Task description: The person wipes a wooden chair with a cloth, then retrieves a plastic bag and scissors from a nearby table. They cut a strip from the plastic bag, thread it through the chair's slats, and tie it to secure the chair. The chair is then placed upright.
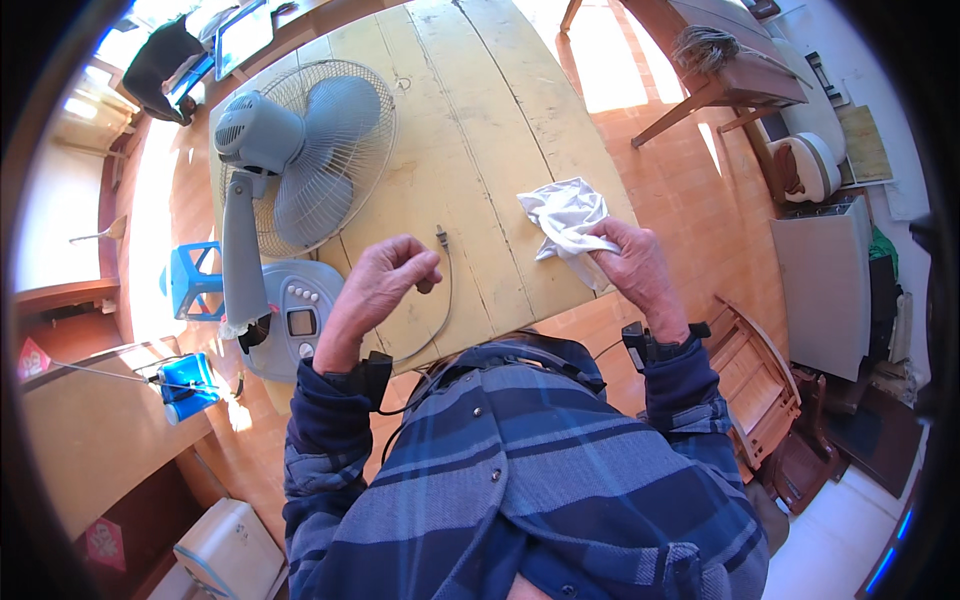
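Observation:
My right hand (640, 268) pinches a crumpled white cloth (562, 212) at its near right edge. The rest of the cloth lies bunched on the yellow plank table (450, 120). My left hand (390, 282) is held over the table's near side with its fingers curled in, and I see nothing in them. Just to its left is a grey electric fan (262, 135), with its wire grille towards the far side. The fan's pale blue base (293, 312) carries a small display and several buttons. Beside my left hand runs a thin grey power cord (449, 290), ending in a plug (441, 236).
Left of the table stands a blue plastic stool (195, 282), with a blue container (187, 386) nearer me. A wooden chair (755, 385) is at my right. A wooden bench (740, 80) with a brush-like bundle (706, 48) stands far right. A white box (230, 548) sits lower left.

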